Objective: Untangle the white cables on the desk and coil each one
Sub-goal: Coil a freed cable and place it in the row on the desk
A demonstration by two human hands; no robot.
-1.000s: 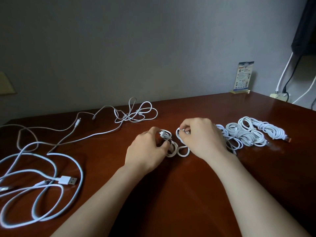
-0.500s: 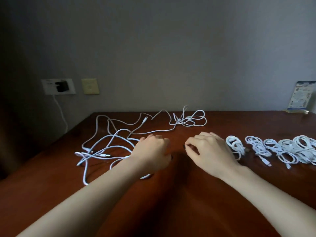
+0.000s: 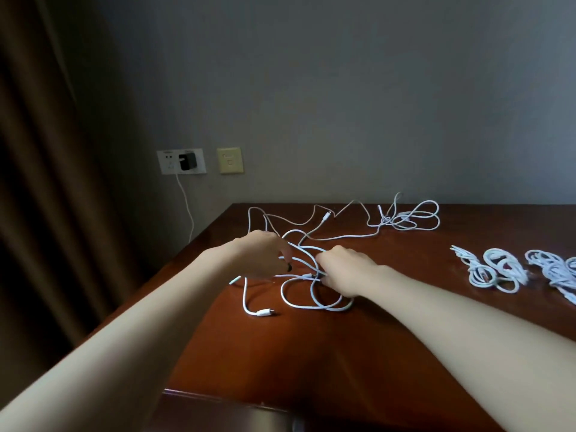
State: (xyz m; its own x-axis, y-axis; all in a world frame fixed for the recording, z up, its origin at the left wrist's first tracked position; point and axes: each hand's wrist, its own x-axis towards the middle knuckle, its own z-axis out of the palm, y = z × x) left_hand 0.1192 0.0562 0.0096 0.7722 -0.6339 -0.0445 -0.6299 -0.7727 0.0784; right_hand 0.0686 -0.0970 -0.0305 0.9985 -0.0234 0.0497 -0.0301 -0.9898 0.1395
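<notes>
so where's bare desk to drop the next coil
Bare desk lies between the right hand and the finished coils, and along the near edge between the forearms. Crowded: the loose tangle by the left hand and the far cable heap.

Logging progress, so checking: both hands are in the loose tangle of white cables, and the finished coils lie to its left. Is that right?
Not quite. The head view shows the finished coils lying to the right of the loose tangle, toward the right side of the desk. The left hand and right hand are indeed in the tangle.
</notes>
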